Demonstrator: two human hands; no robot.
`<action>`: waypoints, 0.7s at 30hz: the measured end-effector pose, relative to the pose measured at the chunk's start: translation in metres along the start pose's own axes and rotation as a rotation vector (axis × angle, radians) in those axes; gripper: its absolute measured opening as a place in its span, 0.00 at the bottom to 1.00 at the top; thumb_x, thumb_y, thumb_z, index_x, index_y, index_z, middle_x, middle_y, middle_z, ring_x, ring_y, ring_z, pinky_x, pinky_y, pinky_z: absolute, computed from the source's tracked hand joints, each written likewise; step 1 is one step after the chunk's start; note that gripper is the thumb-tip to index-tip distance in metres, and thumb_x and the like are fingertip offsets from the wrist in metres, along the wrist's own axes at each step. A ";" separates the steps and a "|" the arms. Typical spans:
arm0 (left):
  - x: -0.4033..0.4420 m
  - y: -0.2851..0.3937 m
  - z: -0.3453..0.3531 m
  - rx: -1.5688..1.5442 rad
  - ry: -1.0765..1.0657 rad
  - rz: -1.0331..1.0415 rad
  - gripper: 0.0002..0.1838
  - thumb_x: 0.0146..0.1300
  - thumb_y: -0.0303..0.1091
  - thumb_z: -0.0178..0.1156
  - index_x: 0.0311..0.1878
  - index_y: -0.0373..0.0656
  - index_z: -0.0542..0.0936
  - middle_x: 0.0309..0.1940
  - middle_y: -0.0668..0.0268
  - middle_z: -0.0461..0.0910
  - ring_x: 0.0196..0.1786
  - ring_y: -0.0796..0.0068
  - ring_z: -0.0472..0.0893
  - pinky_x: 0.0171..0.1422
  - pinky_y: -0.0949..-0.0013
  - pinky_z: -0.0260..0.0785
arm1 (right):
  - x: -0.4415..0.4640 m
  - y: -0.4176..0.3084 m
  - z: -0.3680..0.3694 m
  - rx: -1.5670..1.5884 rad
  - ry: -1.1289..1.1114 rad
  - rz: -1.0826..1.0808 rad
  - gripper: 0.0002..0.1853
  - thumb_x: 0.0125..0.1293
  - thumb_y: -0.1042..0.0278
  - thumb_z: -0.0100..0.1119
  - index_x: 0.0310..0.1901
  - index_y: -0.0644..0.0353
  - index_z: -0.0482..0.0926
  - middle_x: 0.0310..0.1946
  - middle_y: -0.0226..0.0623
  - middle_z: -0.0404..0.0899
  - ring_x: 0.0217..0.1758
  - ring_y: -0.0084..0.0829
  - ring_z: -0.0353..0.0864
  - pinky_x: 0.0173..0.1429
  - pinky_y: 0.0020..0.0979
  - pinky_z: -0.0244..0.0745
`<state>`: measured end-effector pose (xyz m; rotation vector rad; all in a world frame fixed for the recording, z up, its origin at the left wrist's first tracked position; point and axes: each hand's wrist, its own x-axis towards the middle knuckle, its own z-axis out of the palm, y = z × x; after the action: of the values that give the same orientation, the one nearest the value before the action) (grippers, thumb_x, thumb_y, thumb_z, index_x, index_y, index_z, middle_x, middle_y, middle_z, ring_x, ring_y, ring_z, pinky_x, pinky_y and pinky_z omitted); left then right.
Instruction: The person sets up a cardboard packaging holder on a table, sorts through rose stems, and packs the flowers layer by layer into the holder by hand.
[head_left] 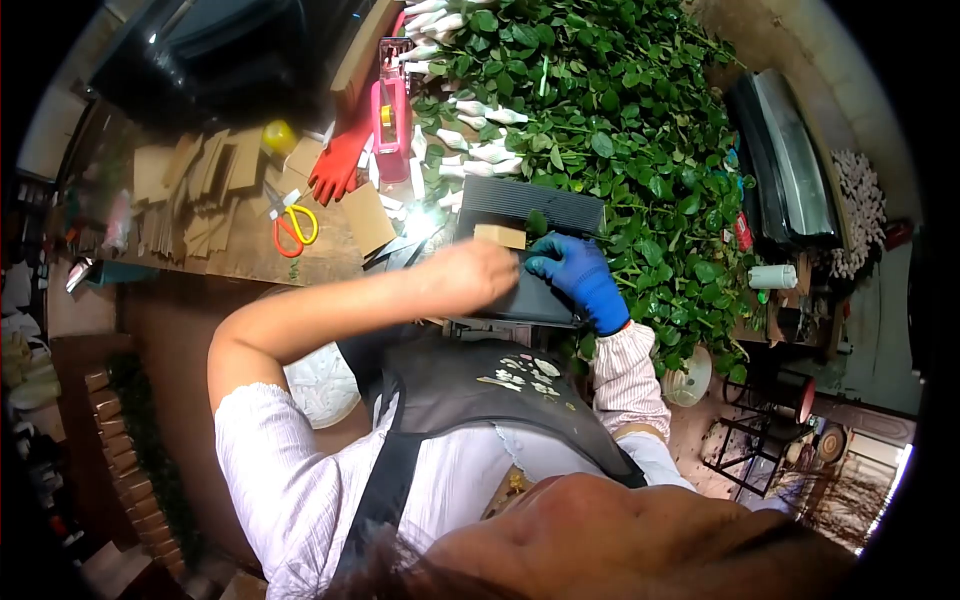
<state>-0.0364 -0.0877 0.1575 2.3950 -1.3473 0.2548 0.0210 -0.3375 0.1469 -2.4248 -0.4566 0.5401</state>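
My bare left hand point(480, 272) is closed, its fingertips bunched near the middle of a dark flat surface point(540, 300). What it holds, if anything, is hidden. Close beside it, my right hand point(572, 270) wears a blue glove with fingers bent inward and pressed together. Something small and dark shows between the two hands, too unclear to name. Just beyond the fingers sit a tan cardboard block point(500, 236) and a black ribbed board point(535, 203). A single green leaf point(537, 222) pokes up near the gloved fingers.
Leafy rose stems point(620, 130) with white-wrapped heads point(490, 152) heap beyond and to the right. Leftward lie scissors point(290, 230), a red glove point(342, 160), a pink tape dispenser point(391, 115) and cardboard pieces point(200, 180). A stool point(760, 430) stands at right.
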 end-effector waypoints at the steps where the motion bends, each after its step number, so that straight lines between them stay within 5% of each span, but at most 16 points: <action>1: -0.011 0.010 0.000 0.033 0.002 0.062 0.19 0.60 0.34 0.64 0.54 0.37 0.82 0.57 0.53 0.81 0.63 0.53 0.79 0.71 0.55 0.70 | 0.000 -0.005 -0.002 -0.019 -0.012 -0.009 0.16 0.60 0.51 0.70 0.46 0.50 0.87 0.39 0.40 0.87 0.42 0.44 0.87 0.49 0.41 0.81; 4: -0.026 0.003 0.019 -0.091 0.120 0.026 0.24 0.63 0.37 0.66 0.60 0.38 0.80 0.66 0.55 0.78 0.70 0.57 0.76 0.77 0.55 0.65 | -0.007 -0.024 -0.017 -0.153 -0.031 -0.051 0.16 0.63 0.51 0.67 0.48 0.49 0.87 0.40 0.39 0.88 0.43 0.43 0.87 0.49 0.40 0.81; 9: -0.022 0.001 0.032 -0.064 0.182 -0.013 0.21 0.64 0.37 0.67 0.58 0.39 0.82 0.64 0.57 0.80 0.69 0.59 0.77 0.74 0.56 0.69 | 0.019 -0.053 -0.049 -0.079 0.363 -0.354 0.21 0.66 0.49 0.65 0.57 0.48 0.83 0.48 0.41 0.86 0.48 0.46 0.86 0.53 0.43 0.81; 10: -0.021 0.001 0.032 -0.067 0.182 -0.018 0.21 0.64 0.37 0.67 0.58 0.39 0.82 0.64 0.57 0.80 0.69 0.59 0.77 0.74 0.56 0.68 | 0.032 -0.057 -0.053 -0.351 0.489 -0.485 0.24 0.66 0.51 0.65 0.61 0.49 0.80 0.53 0.43 0.84 0.53 0.47 0.84 0.57 0.43 0.79; 13: -0.021 0.002 0.032 -0.070 0.191 -0.017 0.21 0.64 0.37 0.67 0.58 0.39 0.82 0.64 0.58 0.80 0.68 0.60 0.78 0.73 0.56 0.69 | 0.043 -0.057 -0.055 -0.322 0.111 -0.312 0.25 0.67 0.53 0.66 0.63 0.52 0.78 0.57 0.43 0.82 0.58 0.46 0.83 0.63 0.43 0.77; 17: -0.022 0.002 0.033 -0.087 0.190 -0.027 0.21 0.65 0.37 0.66 0.59 0.39 0.82 0.62 0.58 0.81 0.62 0.60 0.82 0.65 0.59 0.76 | 0.008 -0.046 -0.024 -0.397 0.102 -0.618 0.20 0.60 0.62 0.69 0.55 0.47 0.82 0.46 0.36 0.85 0.47 0.44 0.84 0.50 0.41 0.80; 18: -0.021 0.002 0.033 -0.130 0.159 -0.043 0.20 0.65 0.37 0.65 0.57 0.38 0.82 0.57 0.59 0.83 0.54 0.60 0.85 0.55 0.62 0.79 | -0.004 -0.052 -0.012 -0.526 0.095 -0.588 0.20 0.59 0.65 0.68 0.54 0.46 0.82 0.44 0.35 0.85 0.44 0.43 0.84 0.48 0.41 0.79; 21: -0.022 0.006 0.032 -0.156 0.065 -0.108 0.19 0.65 0.37 0.64 0.56 0.38 0.81 0.52 0.61 0.85 0.48 0.61 0.85 0.49 0.64 0.80 | -0.022 -0.050 0.011 -0.679 0.166 -0.562 0.22 0.59 0.71 0.63 0.58 0.48 0.79 0.44 0.35 0.85 0.42 0.42 0.85 0.44 0.40 0.80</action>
<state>-0.0539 -0.0861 0.1224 2.3004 -1.1602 0.1896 -0.0131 -0.3036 0.1760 -2.7340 -1.3661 -0.0875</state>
